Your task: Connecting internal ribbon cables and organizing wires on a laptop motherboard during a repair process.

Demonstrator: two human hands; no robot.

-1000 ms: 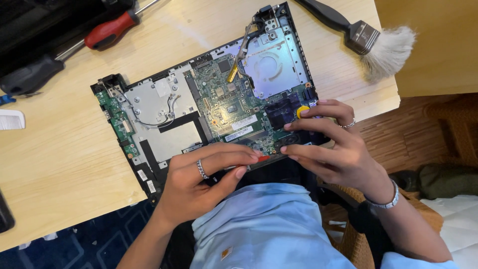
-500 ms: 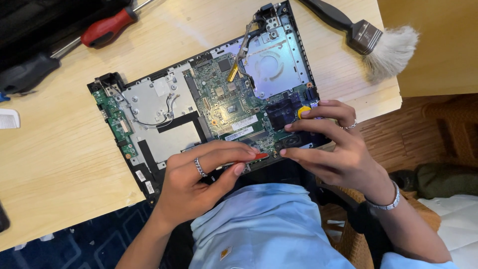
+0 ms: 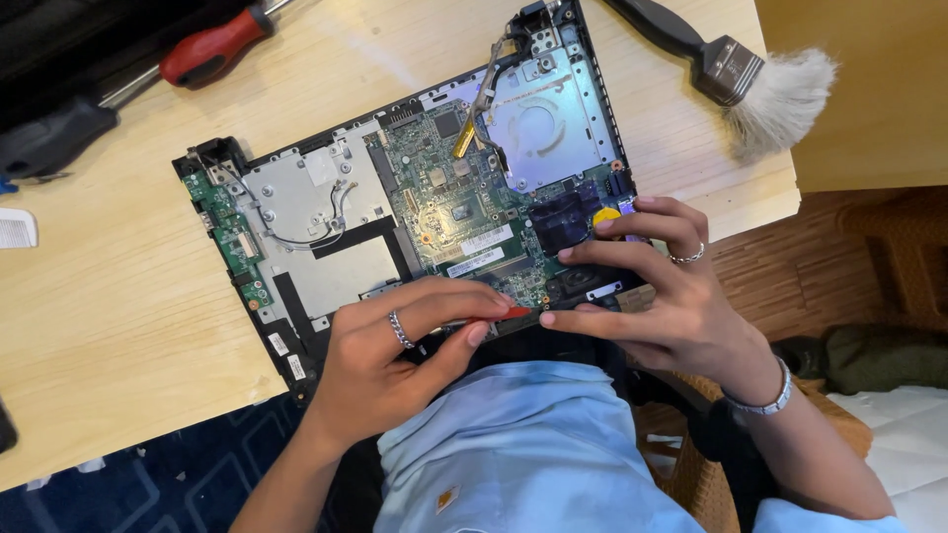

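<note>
Bare table (image 3: 118, 326) lies free left of the opened laptop (image 3: 326, 197); brush (image 3: 750, 84) crowds its right.

A pale wooden worktop (image 3: 118, 326) is carrying everything here. An opened black laptop chassis with its green circuit board exposed (image 3: 415, 212) is lying across the middle, overhanging the near edge. A red-handled screwdriver (image 3: 212, 49) and a black-handled tool (image 3: 54, 138) are resting top left — a black-handled brush with white bristles (image 3: 746, 84) is lying top right, bristles overhanging the edge.
</note>
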